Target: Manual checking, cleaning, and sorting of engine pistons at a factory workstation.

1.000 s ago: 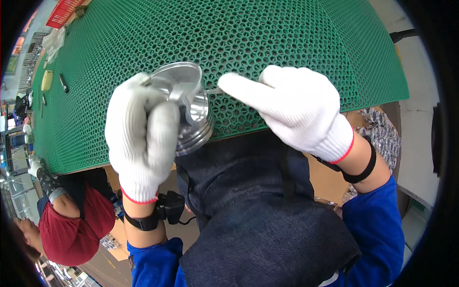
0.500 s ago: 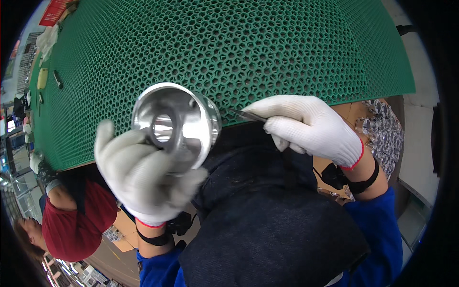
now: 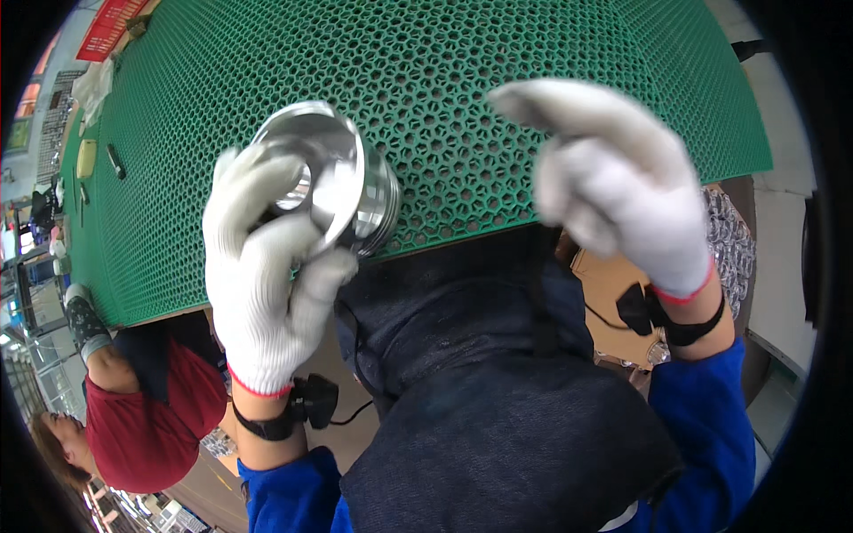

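My knit-gloved left fingers (image 3: 274,182) grip a shiny, ridged metal cup (image 3: 375,197); whether my half-curled, blurred right fingers (image 3: 582,105) hold anything, I cannot tell.

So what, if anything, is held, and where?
The left hand holds the metal cup by its left rim; the right hand is too blurred to tell.

No word, number, label or sign can be read here. The red, flat-sided object (image 3: 108,32) near the upper left edge of the green plastic mat with honeycomb holes (image 3: 462,80) shows pale marks – too small to tell whether they are lettering. The dark sleeve with a pale pattern (image 3: 85,323), on another person's arm, gives nothing legible either – only small specks.
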A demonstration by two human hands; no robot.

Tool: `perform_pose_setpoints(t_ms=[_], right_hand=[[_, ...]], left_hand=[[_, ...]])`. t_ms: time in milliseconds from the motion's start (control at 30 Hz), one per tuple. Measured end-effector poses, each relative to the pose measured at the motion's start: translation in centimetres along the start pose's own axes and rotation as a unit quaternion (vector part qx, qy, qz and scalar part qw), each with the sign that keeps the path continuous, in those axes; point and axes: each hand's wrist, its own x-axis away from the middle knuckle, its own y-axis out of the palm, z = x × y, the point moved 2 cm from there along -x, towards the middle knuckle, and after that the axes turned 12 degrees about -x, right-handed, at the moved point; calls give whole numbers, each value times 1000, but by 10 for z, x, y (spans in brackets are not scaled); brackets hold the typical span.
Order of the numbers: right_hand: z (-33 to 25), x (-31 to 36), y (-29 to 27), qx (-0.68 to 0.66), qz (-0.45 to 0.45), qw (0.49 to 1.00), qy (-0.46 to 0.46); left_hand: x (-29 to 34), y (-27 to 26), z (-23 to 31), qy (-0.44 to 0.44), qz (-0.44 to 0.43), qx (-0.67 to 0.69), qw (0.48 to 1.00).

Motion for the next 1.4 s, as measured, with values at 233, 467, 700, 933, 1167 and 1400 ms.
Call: perform_pose_setpoints(t_ms=[233,467,700,933,1167,1400], right_hand=[[21,-35,10,559,-42,769,-307],[32,-14,17,489,-27,858,-154],[16,-18,-9,35,-58,954,293],[22,-6,-11,-64,-9,976,208],[20,7,-2,-59,17,977,203],[25,7,8,133,-5,991,-24]], left_hand=[[-44,10,-8,46,41,1,998],[-20,9,16,49,-9,-52,997],[-14,15,24,44,-26,-31,998],[-6,-5,-34,-170,-18,29,985],[-75,14,-34,148,-109,-131,974],[-76,12,34,69,-100,-111,986]])
